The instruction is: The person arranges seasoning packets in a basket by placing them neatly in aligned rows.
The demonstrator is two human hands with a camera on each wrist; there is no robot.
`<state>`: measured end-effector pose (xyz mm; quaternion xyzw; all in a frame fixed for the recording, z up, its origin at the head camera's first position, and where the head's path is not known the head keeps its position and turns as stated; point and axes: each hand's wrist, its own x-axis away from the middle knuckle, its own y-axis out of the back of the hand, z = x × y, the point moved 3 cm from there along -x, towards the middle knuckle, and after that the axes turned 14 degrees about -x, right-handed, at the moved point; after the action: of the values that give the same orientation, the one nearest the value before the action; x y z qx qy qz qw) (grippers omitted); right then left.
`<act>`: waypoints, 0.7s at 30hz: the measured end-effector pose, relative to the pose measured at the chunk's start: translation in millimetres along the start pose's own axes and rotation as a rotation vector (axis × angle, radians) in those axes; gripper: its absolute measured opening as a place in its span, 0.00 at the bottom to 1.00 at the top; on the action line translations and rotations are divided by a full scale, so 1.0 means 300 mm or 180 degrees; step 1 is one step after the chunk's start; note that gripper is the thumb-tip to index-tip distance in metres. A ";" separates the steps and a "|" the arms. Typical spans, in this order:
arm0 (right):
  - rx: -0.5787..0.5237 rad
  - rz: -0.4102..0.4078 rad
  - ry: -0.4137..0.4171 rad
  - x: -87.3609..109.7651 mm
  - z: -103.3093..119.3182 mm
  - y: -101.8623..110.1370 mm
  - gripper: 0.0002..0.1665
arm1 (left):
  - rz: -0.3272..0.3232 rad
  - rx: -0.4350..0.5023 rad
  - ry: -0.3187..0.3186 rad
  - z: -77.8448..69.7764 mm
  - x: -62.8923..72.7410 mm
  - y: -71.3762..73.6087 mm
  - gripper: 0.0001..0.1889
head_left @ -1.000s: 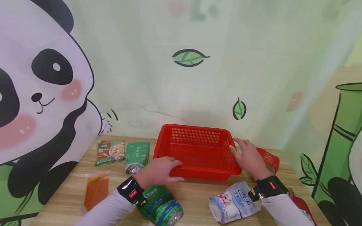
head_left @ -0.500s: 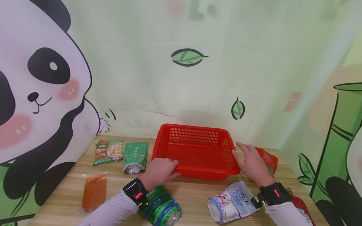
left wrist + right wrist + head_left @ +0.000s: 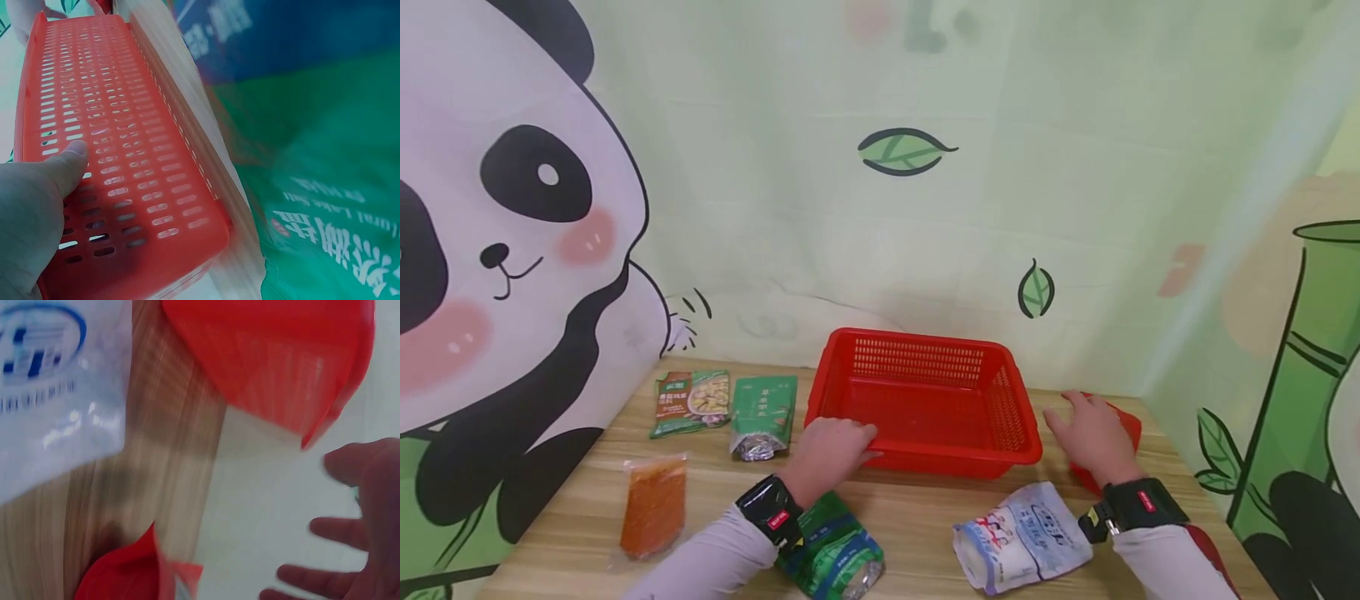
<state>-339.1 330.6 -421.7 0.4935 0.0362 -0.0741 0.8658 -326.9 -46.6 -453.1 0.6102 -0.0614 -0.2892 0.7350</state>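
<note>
My left hand (image 3: 827,457) holds the front left rim of a red plastic basket (image 3: 940,463); in the left wrist view its thumb (image 3: 72,164) lies against the slotted outer wall (image 3: 125,150), and the fingers are hidden behind the rim. My right hand (image 3: 1093,435), fingers spread, is to the right of the basket, apart from it. It hovers over a red pouch (image 3: 1129,423), which it partly covers. In the right wrist view that pouch (image 3: 122,575) lies below the separated fingers (image 3: 337,531), with a gap between.
A white-blue pouch (image 3: 1022,537) lies before the basket at right, a green-blue pouch (image 3: 835,546) at left. Further left are a green pouch (image 3: 763,408), a green-brown packet (image 3: 691,404) and an orange-filled bag (image 3: 653,508). A dark red bottle (image 3: 1212,554) is partly hidden by the right arm.
My right hand has moved right, away from the basket's right side, to above the red pouch. My left hand stays at the basket's front left rim. The basket has not visibly moved.
</note>
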 end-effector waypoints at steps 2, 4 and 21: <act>0.0042 0.0079 -0.0146 -0.014 -0.031 0.009 0.37 | -0.0015 -0.0011 -0.0008 -0.001 0.000 0.005 0.14; 0.0058 0.0141 -0.0337 -0.028 -0.063 0.016 0.34 | -0.0015 -0.0020 -0.0009 -0.001 0.002 0.008 0.14; -0.0299 0.0203 -0.1331 -0.050 -0.185 0.066 0.31 | 0.0016 -0.0059 -0.0007 0.003 -0.001 -0.002 0.14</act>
<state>-350.0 389.5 -431.2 0.4275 -0.1564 -0.1457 0.8784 -327.7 -47.3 -453.2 0.6029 -0.0611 -0.2886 0.7413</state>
